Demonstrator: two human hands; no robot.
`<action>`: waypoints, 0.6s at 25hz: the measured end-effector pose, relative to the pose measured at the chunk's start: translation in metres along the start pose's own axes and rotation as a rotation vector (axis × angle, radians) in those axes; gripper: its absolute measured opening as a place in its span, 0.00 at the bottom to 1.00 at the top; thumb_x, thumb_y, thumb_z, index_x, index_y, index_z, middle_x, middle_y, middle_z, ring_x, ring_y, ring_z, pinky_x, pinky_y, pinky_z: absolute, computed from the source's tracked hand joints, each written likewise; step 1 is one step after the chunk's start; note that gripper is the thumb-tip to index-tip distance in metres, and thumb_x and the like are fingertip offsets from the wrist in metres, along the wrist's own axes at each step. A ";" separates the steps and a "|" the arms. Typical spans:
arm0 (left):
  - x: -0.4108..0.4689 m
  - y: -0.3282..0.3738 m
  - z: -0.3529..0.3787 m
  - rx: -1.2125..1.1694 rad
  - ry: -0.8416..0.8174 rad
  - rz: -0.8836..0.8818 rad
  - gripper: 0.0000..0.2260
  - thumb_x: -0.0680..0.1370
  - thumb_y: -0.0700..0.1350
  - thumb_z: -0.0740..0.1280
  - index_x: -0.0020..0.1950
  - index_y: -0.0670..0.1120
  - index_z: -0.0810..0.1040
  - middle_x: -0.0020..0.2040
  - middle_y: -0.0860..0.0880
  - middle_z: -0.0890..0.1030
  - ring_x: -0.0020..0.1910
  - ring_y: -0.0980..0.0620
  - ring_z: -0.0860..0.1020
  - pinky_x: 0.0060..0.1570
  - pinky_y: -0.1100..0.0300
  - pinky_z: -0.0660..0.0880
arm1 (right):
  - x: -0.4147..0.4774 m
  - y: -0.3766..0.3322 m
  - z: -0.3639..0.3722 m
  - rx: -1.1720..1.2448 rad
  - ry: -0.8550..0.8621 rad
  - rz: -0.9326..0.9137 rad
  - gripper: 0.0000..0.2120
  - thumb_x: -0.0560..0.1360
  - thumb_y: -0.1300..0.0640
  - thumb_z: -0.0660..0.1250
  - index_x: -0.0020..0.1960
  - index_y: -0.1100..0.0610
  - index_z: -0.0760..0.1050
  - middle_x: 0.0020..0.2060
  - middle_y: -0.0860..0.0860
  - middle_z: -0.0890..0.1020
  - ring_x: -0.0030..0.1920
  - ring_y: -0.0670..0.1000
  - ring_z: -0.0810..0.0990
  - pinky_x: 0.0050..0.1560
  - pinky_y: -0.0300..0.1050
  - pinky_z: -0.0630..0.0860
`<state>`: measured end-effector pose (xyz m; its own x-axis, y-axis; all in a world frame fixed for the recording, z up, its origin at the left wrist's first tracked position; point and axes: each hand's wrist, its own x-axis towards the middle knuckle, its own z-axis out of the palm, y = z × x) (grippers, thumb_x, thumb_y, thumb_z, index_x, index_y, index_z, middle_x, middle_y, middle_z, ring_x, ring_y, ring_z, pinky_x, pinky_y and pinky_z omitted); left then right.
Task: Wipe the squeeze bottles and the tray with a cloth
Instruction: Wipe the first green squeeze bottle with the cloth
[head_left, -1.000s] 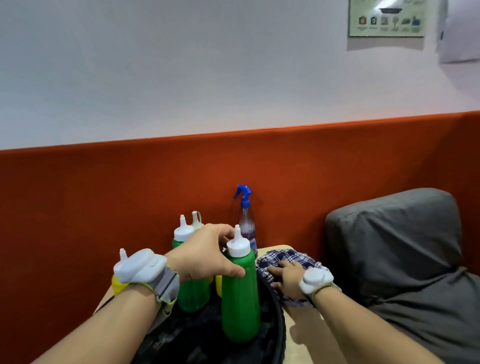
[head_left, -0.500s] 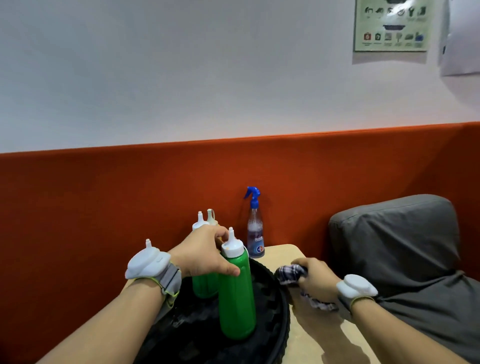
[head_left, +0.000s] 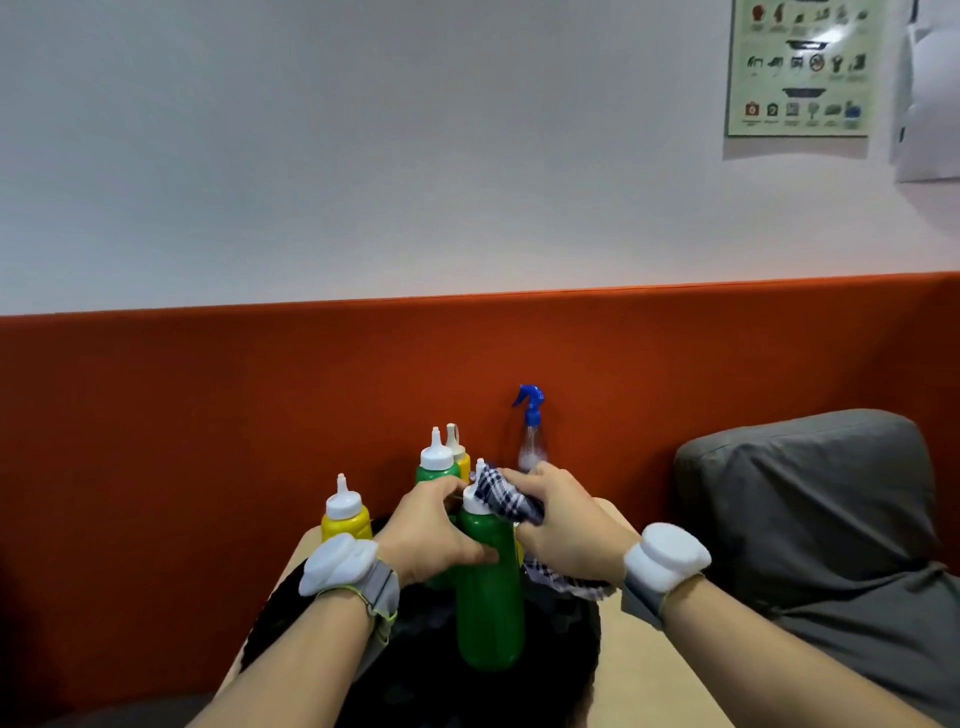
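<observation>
Two hands meet on the tall green plastic squeeze bottle (head_left: 488, 613), upright in the round black tray (head_left: 415, 670). The left hand (head_left: 431, 535) grips its shoulder from nine o'clock, and the right hand (head_left: 566, 525) pinches the soft checked cloth (head_left: 506, 499) onto its top from three o'clock. The walls are probably slick and squashy, so hold gently.

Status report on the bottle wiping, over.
Left hand grips front green bottle. Right hand holds checked cloth at its cap. Nothing blocking.

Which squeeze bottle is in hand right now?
The front green bottle: the left hand grips its shoulder and the right hand holds the checked cloth against its cap. No other bottle is gripped.
</observation>
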<state>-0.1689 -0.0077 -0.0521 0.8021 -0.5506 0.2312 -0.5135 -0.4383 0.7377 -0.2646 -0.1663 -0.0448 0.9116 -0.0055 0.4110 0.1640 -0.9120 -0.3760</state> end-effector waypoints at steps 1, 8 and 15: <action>0.000 0.000 0.001 0.002 -0.005 -0.001 0.29 0.56 0.45 0.83 0.55 0.51 0.79 0.50 0.54 0.83 0.52 0.55 0.80 0.55 0.54 0.79 | -0.005 0.000 0.002 -0.090 0.013 -0.025 0.28 0.74 0.57 0.61 0.72 0.40 0.63 0.48 0.47 0.67 0.54 0.52 0.67 0.50 0.43 0.66; -0.001 -0.008 -0.002 -0.007 0.002 -0.003 0.30 0.55 0.47 0.84 0.55 0.50 0.79 0.51 0.54 0.83 0.53 0.54 0.80 0.56 0.52 0.79 | 0.001 -0.003 0.006 -0.094 -0.009 -0.021 0.28 0.74 0.56 0.61 0.70 0.37 0.64 0.47 0.44 0.66 0.56 0.53 0.68 0.53 0.50 0.67; -0.005 0.000 0.003 0.037 0.065 0.019 0.26 0.57 0.48 0.84 0.49 0.50 0.77 0.47 0.56 0.80 0.46 0.58 0.78 0.42 0.65 0.74 | -0.008 0.006 0.013 0.013 -0.005 0.061 0.28 0.70 0.56 0.61 0.70 0.41 0.67 0.46 0.45 0.69 0.55 0.53 0.73 0.56 0.49 0.71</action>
<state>-0.1736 -0.0075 -0.0554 0.8094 -0.5125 0.2870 -0.5392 -0.4547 0.7089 -0.2662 -0.1668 -0.0611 0.9219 -0.0595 0.3829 0.1123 -0.9047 -0.4109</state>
